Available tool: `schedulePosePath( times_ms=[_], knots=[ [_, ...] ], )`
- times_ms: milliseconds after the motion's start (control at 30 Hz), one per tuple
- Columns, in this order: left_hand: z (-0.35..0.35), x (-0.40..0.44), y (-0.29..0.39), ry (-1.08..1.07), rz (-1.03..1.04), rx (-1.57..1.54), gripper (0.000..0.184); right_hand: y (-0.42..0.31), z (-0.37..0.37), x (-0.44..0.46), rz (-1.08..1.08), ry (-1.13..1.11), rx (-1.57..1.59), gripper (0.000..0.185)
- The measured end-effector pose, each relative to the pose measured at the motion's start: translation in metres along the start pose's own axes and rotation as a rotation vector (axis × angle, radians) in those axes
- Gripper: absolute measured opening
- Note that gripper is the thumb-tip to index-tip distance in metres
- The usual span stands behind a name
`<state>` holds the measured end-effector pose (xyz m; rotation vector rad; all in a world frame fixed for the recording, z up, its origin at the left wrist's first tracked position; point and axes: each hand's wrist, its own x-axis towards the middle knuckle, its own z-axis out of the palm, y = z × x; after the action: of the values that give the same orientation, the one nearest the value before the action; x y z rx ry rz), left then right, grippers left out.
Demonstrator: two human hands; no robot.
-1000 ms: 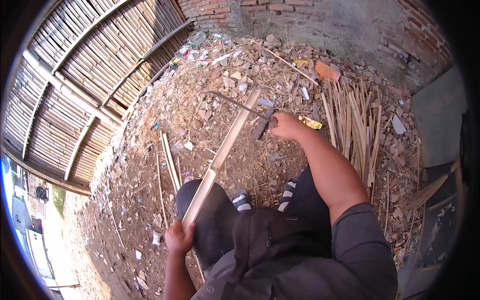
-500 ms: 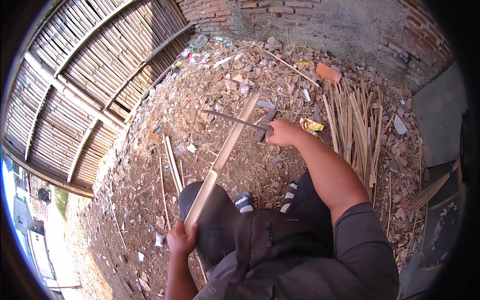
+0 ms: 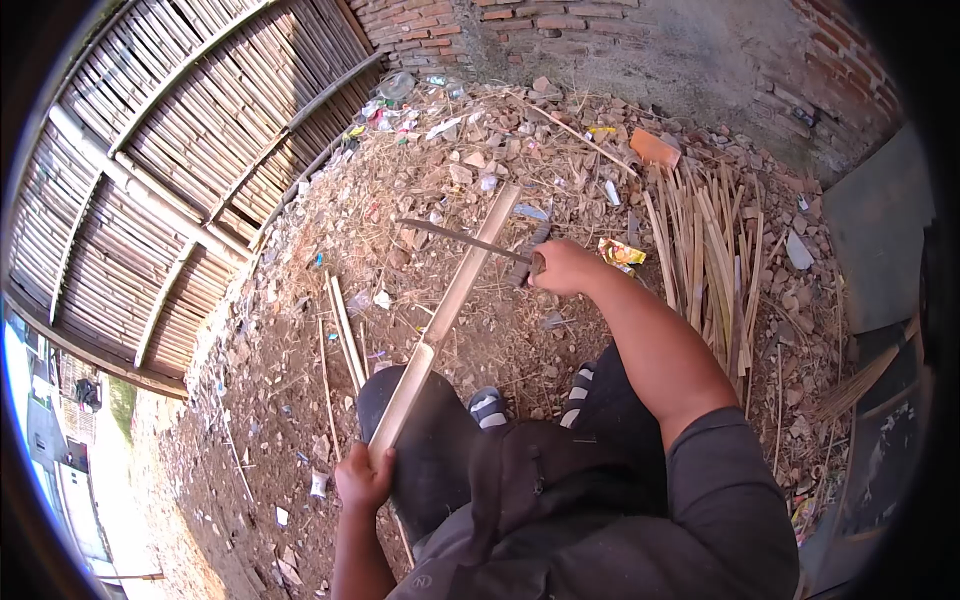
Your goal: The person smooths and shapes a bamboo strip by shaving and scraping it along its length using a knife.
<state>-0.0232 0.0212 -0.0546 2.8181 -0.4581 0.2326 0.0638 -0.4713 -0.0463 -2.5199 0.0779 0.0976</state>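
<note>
A split bamboo piece (image 3: 455,303), pale and hollow with a node ridge partway along, slants from my left knee up over the ground. My left hand (image 3: 364,476) grips its lower end. Closed round the handle of a long dark blade (image 3: 460,237) is my right hand (image 3: 562,268). The blade points left and crosses over the upper part of the bamboo; whether it touches is unclear. Just beyond my right fist, a dark ridged block (image 3: 533,245) lies on the ground, partly hidden by the blade and hand.
A pile of thin bamboo strips (image 3: 708,255) lies on the right, with an orange tile (image 3: 655,147) behind it. More strips (image 3: 345,330) lie left of my knee. A bamboo fence (image 3: 165,170) and a brick wall (image 3: 640,45) bound the rubble-strewn ground.
The blade has swung from slanting steeply across the bamboo to a flatter angle, its tip lower and further left. My right hand has moved slightly down. My left hand keeps its hold.
</note>
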Motion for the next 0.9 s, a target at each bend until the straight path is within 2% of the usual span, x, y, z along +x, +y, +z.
schedulePosePath(
  times_ms=[100,233,333,433,533,567,667,833,900],
  knots=[
    [-0.004,0.002,0.001,-0.019,0.006,-0.006,0.049,-0.004,-0.003,-0.006,0.03,0.062,-0.061,0.045],
    [-0.005,0.005,0.002,-0.061,-0.013,-0.013,0.049,-0.029,0.0,-0.023,-0.079,-0.058,-0.159,0.029],
    [-0.006,0.007,0.002,-0.085,-0.026,-0.037,0.049,-0.042,0.0,-0.027,-0.201,-0.122,-0.299,0.027],
    [-0.003,-0.001,-0.004,-0.056,-0.032,-0.051,0.049,-0.021,-0.003,-0.014,-0.131,-0.142,-0.114,0.03],
    [0.0,0.001,-0.003,-0.034,-0.026,-0.016,0.05,0.006,-0.004,0.001,0.107,0.055,0.045,0.044],
    [-0.001,0.002,-0.004,-0.039,-0.026,0.007,0.05,0.012,-0.007,0.001,0.123,0.058,0.051,0.048],
    [0.0,0.003,-0.006,-0.054,-0.014,0.019,0.051,0.007,-0.009,-0.008,0.06,0.05,-0.024,0.046],
    [-0.003,0.004,0.001,-0.051,-0.019,-0.028,0.05,-0.038,-0.006,-0.03,-0.1,-0.06,-0.207,0.025],
    [-0.004,0.004,0.002,-0.055,-0.022,-0.047,0.05,-0.042,-0.009,-0.032,-0.12,-0.104,-0.208,0.026]
  ],
)
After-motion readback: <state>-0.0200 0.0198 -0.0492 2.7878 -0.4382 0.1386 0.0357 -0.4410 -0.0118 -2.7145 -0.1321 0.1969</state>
